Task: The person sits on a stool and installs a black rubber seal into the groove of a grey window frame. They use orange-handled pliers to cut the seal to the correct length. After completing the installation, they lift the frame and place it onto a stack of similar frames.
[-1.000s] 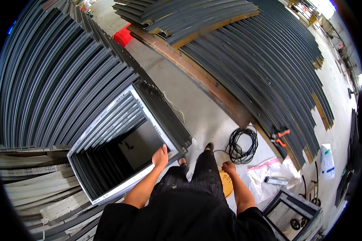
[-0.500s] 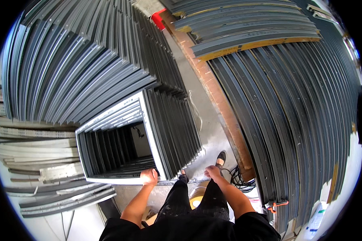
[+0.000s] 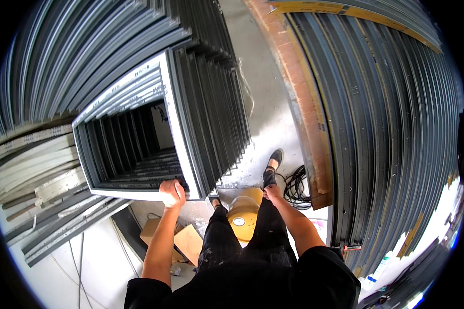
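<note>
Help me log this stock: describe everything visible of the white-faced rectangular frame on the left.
The white-faced rectangular frame looks like metal, its bars enclosing an open middle. Small dark printed marks show on its upper bar. It sits at the near end of a row of dark frames, some visible through its opening; its exact tilt is unclear. The left grip is closed over its lower bar, near the right corner.

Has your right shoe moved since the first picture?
Yes, to the right. Judged against the yellow bucket on the floor, the right shoe was left of it; now it's ahead and to the right.
</note>
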The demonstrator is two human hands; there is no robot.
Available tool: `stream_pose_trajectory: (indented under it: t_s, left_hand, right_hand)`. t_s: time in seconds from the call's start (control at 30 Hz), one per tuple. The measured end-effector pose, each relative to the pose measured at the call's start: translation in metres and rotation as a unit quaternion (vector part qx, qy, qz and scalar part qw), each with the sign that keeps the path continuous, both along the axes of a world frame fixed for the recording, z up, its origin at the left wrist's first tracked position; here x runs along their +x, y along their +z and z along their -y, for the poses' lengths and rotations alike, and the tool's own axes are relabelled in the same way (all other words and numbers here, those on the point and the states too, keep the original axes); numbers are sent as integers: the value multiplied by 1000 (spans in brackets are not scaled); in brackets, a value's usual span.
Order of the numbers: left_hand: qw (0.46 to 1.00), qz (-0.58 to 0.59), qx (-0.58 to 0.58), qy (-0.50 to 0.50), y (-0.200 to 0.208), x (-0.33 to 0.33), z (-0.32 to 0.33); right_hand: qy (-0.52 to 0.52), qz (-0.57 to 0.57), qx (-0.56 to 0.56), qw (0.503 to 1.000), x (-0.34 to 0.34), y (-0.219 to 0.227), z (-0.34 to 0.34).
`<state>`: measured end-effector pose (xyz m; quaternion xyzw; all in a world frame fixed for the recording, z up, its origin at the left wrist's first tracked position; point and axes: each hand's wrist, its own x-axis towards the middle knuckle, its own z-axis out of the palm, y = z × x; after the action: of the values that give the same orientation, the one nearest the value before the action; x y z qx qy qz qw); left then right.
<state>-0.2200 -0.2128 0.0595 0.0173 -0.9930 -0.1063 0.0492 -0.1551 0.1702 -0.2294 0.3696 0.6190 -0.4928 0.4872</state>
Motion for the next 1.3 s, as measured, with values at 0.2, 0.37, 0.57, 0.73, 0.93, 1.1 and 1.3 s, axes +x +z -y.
stream_pose_trajectory:
  t_s: [0.2, 0.37, 0.57, 0.73, 0.93, 1.1, 1.3]
  left_hand:
    - [998, -62, 29, 3, 6, -5, -3]
    - [995, -88, 53, 21, 1, -2, 3]
    - [975, -155, 156, 18, -2, 1, 4]
    - [902, -252, 331, 116, 16, 66, 42]
    - [764, -148, 335, 531, -79, 270, 113]
    - [616, -73, 440, 650, -230, 390, 69]
    - [577, 37, 487, 654, -305, 443, 6]
  right_hand:
    - [173, -75, 15, 982, 42, -26, 1]
    - [176, -90, 26, 980, 53, 2, 18]
    - [327, -173, 100, 924, 106, -3, 30]
    - [585, -162, 33, 794, 146, -32, 70]
    - [752, -163, 3, 638, 142, -6, 163]
    - [891, -101, 12, 442, 158, -53, 190]
    - [896, -86, -22, 434, 202, -104, 195]
